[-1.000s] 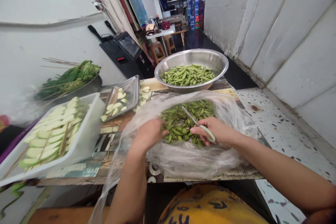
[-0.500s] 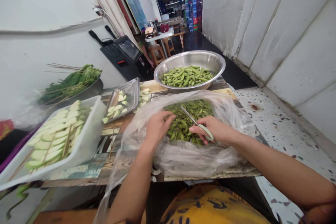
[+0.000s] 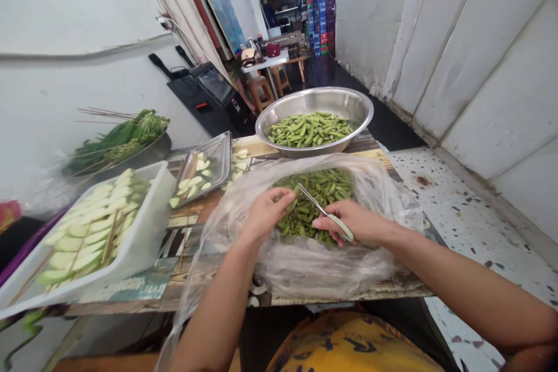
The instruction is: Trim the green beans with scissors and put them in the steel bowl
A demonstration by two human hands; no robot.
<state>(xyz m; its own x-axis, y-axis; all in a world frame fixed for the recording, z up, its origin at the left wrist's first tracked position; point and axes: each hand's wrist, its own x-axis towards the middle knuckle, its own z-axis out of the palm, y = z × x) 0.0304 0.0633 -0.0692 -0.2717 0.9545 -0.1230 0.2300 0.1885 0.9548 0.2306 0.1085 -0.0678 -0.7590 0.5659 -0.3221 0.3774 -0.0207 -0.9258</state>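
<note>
In the head view my right hand (image 3: pixel 355 222) is wrapped round a pair of scissors (image 3: pixel 341 226) with pale green handles. Their metal blades point up and left over a heap of green soybean pods (image 3: pixel 333 183). The pods lie in an opened clear plastic bag (image 3: pixel 322 264) on the table. My left hand (image 3: pixel 271 209) is at the heap's left side, thumb and fingers pinched together close to the scissor tips. Whatever lies between those fingers is too small to make out. Behind the bag a wide steel basin (image 3: pixel 357 110) contains more green pods (image 3: pixel 307 128).
To the left, a white plastic tub (image 3: pixel 150 232) holds skewered pale green slices (image 3: pixel 93 221). Past it are a metal tray (image 3: pixel 224 157) with cut pieces and sticks, and a bowl of leafy greens (image 3: pixel 117 136). A patterned table (image 3: pixel 200 267) carries these; a wall (image 3: pixel 479 70) stands right.
My left hand has shifted slightly right, its fingertips nearer the scissor tips. My right hand keeps the scissors in almost the same place, and the view has tilted very slightly.
</note>
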